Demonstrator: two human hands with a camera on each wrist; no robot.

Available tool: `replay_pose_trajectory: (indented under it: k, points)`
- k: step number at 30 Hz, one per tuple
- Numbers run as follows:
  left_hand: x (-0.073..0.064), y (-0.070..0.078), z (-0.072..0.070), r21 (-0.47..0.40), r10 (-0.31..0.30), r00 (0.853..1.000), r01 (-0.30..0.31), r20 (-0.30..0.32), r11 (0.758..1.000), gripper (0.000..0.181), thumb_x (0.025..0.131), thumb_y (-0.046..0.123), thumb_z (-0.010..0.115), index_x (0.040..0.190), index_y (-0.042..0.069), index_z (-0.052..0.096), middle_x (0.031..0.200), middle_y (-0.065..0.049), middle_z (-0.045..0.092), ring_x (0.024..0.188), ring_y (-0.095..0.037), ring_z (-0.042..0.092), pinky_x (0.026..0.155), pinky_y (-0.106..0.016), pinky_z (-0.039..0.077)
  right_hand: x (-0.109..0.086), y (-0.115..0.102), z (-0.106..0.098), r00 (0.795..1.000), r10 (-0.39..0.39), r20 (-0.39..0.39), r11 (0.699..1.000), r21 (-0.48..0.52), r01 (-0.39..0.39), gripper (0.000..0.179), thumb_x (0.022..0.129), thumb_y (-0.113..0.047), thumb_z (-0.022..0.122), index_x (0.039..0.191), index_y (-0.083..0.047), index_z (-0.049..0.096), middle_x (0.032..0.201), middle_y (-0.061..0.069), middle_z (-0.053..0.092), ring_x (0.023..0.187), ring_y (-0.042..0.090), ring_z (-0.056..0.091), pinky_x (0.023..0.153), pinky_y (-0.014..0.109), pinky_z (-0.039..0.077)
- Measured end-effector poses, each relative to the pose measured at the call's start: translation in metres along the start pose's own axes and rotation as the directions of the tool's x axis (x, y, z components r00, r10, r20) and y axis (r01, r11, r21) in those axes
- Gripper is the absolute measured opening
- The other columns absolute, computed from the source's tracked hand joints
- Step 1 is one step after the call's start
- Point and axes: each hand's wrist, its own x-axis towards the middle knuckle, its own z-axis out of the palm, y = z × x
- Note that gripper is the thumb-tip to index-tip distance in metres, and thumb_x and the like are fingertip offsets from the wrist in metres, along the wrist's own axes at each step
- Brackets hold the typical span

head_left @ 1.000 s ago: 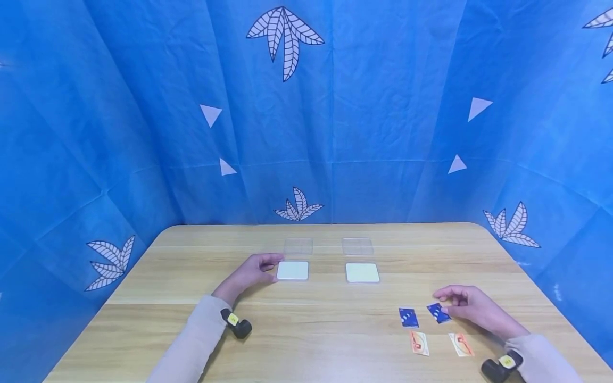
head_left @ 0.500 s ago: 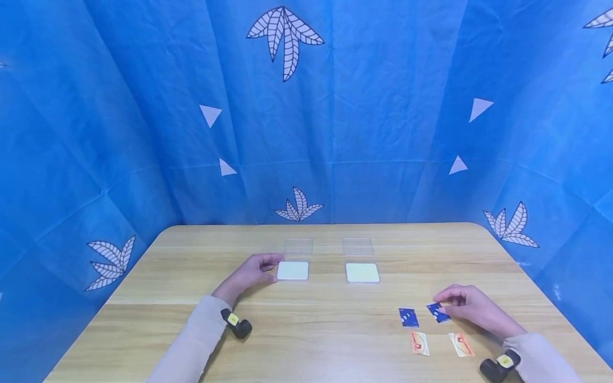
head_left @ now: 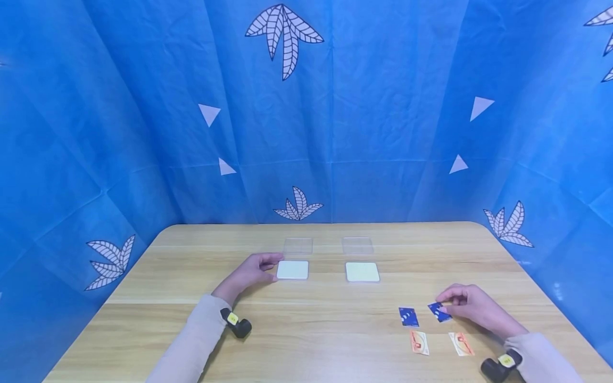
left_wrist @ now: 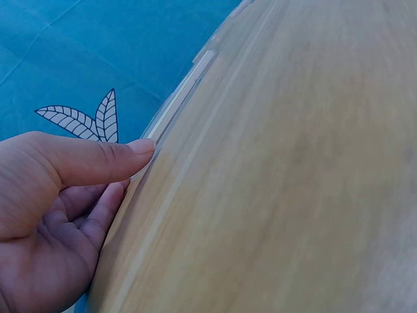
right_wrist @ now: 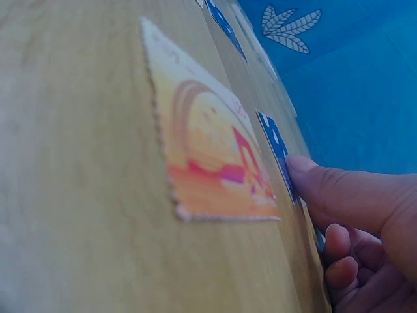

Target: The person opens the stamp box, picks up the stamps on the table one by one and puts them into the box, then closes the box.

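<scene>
In the head view, my left hand (head_left: 254, 271) holds the left edge of a flat, clear plastic case (head_left: 292, 270) with a white insert, thumb at the near corner and index finger at the far one. The left wrist view shows the thumb (left_wrist: 133, 153) against the case's side (left_wrist: 176, 101). Over on the right, my right hand (head_left: 471, 306) pinches a blue stamp (head_left: 438, 313) with white spots. Its thumb (right_wrist: 309, 179) lies on the stamp's edge in the right wrist view, and the other fingers curl beneath.
A second blue stamp (head_left: 409, 317) lies just left of the held one. Two orange stamps (head_left: 419, 343) with perforated edges lie nearer the front. Another clear case (head_left: 362, 272) with a pale insert stands right of the first. Behind the cases are two transparent lids (head_left: 298, 246). A blue curtain (head_left: 330, 133) closes off the back.
My right hand's index fingertip has drawn in against the far edge of the blue stamp, and the stamp has shifted very slightly to the right. My left hand stays in place.
</scene>
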Motion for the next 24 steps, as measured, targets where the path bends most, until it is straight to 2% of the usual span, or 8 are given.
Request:
replay_pose_trajectory:
  k: [6, 14, 24]
  points:
    - [-0.0004, -0.0006, -0.0005, 0.001, -0.003, 1.000, 0.003, -0.008, 1.000, 0.060, 0.074, 0.000, 0.074, 0.131, 0.006, 0.054, 0.134, -0.012, 0.053, 0.123, -0.032, 0.050, 0.103, -0.040, 0.042, -0.0003, -0.0004, -0.0006, 1.000, -0.024, 0.013, 1.000, 0.014, 0.024, 0.019, 0.082, -0.010, 0.068, 0.099, -0.001, 0.067, 0.083, 0.004, 0.058, 0.070, 0.005, 0.047, 0.058, 0.021, 0.043]
    - [-0.0018, 0.0008, -0.0003, -0.008, -0.019, 1.000, 0.019, -0.015, 1.000, 0.061, 0.074, 0.000, 0.074, 0.131, 0.009, 0.055, 0.135, -0.009, 0.054, 0.123, -0.030, 0.050, 0.104, -0.040, 0.041, -0.0015, -0.0030, 0.0000, 0.999, -0.016, 0.030, 0.999, 0.046, 0.015, 0.019, 0.082, -0.008, 0.067, 0.098, 0.000, 0.063, 0.077, -0.002, 0.051, 0.068, 0.007, 0.045, 0.057, 0.022, 0.041]
    - [-0.0023, 0.0013, 0.0002, 0.003, -0.029, 0.999, 0.029, -0.027, 1.000, 0.060, 0.074, -0.001, 0.074, 0.130, 0.010, 0.056, 0.134, -0.009, 0.054, 0.123, -0.030, 0.051, 0.103, -0.040, 0.042, -0.0023, -0.0020, 0.0002, 0.996, -0.076, 0.043, 0.993, 0.093, 0.072, 0.013, 0.083, -0.005, 0.065, 0.092, 0.001, 0.059, 0.073, -0.004, 0.049, 0.064, 0.008, 0.045, 0.054, 0.024, 0.040]
